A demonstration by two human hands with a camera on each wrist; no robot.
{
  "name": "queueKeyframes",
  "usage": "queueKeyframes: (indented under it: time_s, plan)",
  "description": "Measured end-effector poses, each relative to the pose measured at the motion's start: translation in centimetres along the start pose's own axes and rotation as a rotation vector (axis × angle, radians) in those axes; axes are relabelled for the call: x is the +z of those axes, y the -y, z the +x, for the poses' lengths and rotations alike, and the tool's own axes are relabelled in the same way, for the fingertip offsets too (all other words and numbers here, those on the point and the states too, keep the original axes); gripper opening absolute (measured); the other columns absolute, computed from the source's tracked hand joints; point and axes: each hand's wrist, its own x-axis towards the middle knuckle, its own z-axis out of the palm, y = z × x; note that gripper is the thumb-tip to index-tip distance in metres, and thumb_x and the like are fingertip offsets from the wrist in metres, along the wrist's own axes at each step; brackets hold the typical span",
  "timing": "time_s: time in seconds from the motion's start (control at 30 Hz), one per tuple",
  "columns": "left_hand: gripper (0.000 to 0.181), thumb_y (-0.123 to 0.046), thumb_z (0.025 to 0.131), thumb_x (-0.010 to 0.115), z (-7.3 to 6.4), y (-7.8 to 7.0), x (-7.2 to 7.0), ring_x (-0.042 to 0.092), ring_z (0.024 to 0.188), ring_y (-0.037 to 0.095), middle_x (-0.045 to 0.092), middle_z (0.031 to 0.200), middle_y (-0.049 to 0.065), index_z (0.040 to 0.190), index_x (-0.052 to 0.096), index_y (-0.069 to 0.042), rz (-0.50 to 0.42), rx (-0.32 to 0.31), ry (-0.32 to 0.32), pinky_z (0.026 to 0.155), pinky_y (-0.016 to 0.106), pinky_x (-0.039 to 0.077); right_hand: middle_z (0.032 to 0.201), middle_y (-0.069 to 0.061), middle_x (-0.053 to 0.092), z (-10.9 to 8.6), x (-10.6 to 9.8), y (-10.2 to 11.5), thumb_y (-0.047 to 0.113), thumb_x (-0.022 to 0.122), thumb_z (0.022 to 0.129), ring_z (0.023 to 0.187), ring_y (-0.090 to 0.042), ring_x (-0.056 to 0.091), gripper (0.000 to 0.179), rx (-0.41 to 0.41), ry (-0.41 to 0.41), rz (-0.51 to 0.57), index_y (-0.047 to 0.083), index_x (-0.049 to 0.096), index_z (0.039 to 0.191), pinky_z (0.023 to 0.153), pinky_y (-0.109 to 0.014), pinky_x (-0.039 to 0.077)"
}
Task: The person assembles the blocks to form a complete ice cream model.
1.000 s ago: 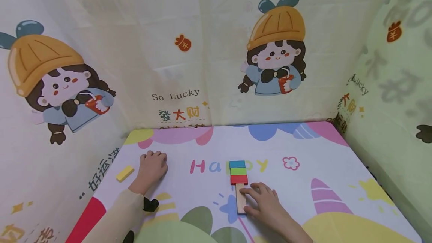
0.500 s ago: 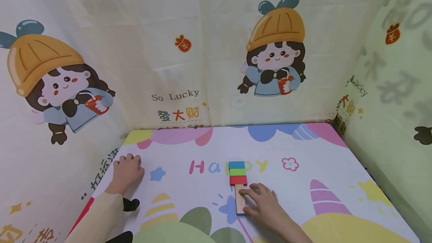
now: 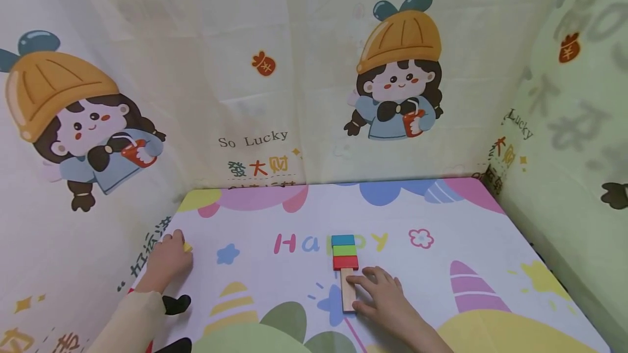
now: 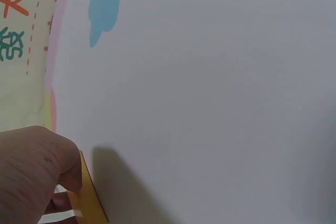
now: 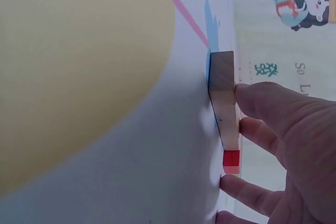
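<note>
At the left side of the table my left hand (image 3: 169,260) pinches a yellow wooden block (image 4: 89,200); the thumb and fingers lie on either side of it in the left wrist view. Most of that block is hidden by the hand in the head view. Near the middle, a plain wood block (image 3: 348,293) lies lengthwise, its far end against a red block (image 3: 345,262). Beyond the red one come a green block (image 3: 344,250) and a blue block (image 3: 343,240), in a line. My right hand (image 3: 387,298) touches the plain block with thumb and index finger, other fingers spread.
The table (image 3: 402,255) has a printed cover with letters, stars and coloured hills. A patterned cloth (image 3: 314,70) stands as a wall behind it and along both sides. A light sleeve (image 3: 132,323) with black shapes covers my left forearm.
My left hand has moved left and come down onto the yellow block, which it now holds. The right hand and the row of blocks have stayed in place.
</note>
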Motion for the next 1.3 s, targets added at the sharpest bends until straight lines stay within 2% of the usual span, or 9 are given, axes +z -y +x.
queueKeyframes:
  time_s: [0.23, 0.53, 0.87, 1.07, 1.3]
  plan:
    - [0.044, -0.015, 0.089, 0.063, -0.1, -0.2, -0.5, 0.048, 0.096, 0.044, 0.050, 0.107, 0.032, 0.120, 0.045, 0.010, -0.058, -0.088, 0.051, 0.087, 0.059, 0.048, 0.135, -0.012, 0.059, -0.1, 0.2, -0.1, 0.035, 0.084, 0.084, 0.132, -0.040, 0.048, 0.052, 0.004, 0.000, -0.004, 0.030, 0.067, 0.132, 0.100, -0.080, 0.035]
    - [0.038, -0.012, 0.089, 0.065, 0.3, -0.6, -0.3, 0.050, 0.097, 0.042, 0.049, 0.106, 0.029, 0.114, 0.044, 0.008, -0.144, -0.100, 0.073, 0.086, 0.054, 0.050, 0.132, -0.012, 0.059, 0.1, 0.2, -0.3, 0.032, 0.085, 0.083, 0.130, -0.039, 0.050, 0.051, -0.027, -0.031, -0.030, 0.030, 0.067, 0.131, 0.097, -0.078, 0.038]
    - [0.032, -0.011, 0.089, 0.065, 0.6, -1.7, -0.2, 0.051, 0.094, 0.038, 0.051, 0.100, 0.024, 0.110, 0.047, 0.006, -0.187, -0.050, 0.072, 0.082, 0.049, 0.050, 0.131, -0.013, 0.060, 0.0, 0.3, -0.2, 0.030, 0.085, 0.083, 0.130, -0.040, 0.050, 0.050, -0.027, -0.030, -0.023, 0.029, 0.068, 0.130, 0.097, -0.077, 0.038]
    - [0.026, -0.007, 0.088, 0.064, 1.0, -3.4, 0.1, 0.052, 0.091, 0.035, 0.054, 0.098, 0.021, 0.107, 0.051, 0.006, -0.202, 0.025, 0.051, 0.082, 0.047, 0.049, 0.131, -0.012, 0.060, 0.0, 0.2, -0.2, 0.031, 0.086, 0.082, 0.130, -0.040, 0.050, 0.050, -0.016, -0.033, -0.021, 0.030, 0.068, 0.129, 0.097, -0.078, 0.037]
    - [0.023, -0.005, 0.089, 0.064, 1.5, -6.0, 1.2, 0.054, 0.091, 0.033, 0.056, 0.099, 0.019, 0.107, 0.053, 0.005, -0.228, 0.075, 0.037, 0.085, 0.048, 0.051, 0.132, -0.012, 0.059, 0.0, 0.3, -0.2, 0.032, 0.085, 0.083, 0.131, -0.040, 0.049, 0.050, -0.017, -0.026, -0.021, 0.030, 0.068, 0.130, 0.098, -0.078, 0.037]
